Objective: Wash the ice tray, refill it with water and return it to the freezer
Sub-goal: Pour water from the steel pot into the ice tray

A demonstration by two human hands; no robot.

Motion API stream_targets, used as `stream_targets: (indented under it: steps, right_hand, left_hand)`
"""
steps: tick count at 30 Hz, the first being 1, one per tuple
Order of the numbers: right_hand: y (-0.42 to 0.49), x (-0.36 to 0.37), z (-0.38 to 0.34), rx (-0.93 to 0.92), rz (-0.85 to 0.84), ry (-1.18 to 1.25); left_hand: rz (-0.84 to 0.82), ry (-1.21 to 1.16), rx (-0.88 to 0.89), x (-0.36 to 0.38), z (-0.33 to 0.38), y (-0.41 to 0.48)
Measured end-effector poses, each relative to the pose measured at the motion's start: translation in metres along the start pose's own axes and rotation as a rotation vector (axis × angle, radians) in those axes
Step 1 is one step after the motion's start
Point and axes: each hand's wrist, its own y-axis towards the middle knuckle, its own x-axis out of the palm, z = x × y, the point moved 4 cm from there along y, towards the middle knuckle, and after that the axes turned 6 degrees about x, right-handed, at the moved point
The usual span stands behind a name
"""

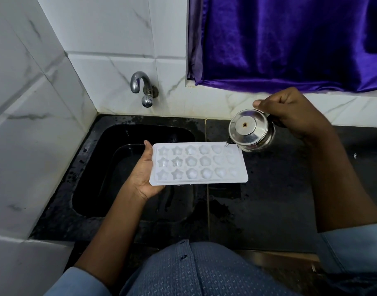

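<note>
Head view: nearest, the left hand (pixel 143 178) grips the white ice tray (pixel 198 163) by its left end, level above the black sink (pixel 110 167) and wet worktop (pixel 268 199). Beyond, the right hand (pixel 290 113) grips a steel kettle (pixel 250 130) (tilted, spout at the tray's far right corner), with the tap (pixel 140 86) behind.

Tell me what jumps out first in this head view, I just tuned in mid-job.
The white ice tray sits centre frame, held at its left end by the left hand over the edge of the black sink. The right hand tips a shiny steel kettle at the tray's far right corner, its spout over the moulds. Behind, a vivid purple curtain fills the upper right, and a chrome tap juts from the white tiles.
</note>
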Motion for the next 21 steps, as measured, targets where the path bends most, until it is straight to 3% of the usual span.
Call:
stream_targets:
  steps: [21]
  right_hand:
    - [-0.0001,-0.004,0.0068,-0.023,0.038,0.015]
  left_hand:
    - [0.018,0.003,-0.008,0.0067,0.0005,-0.0066]
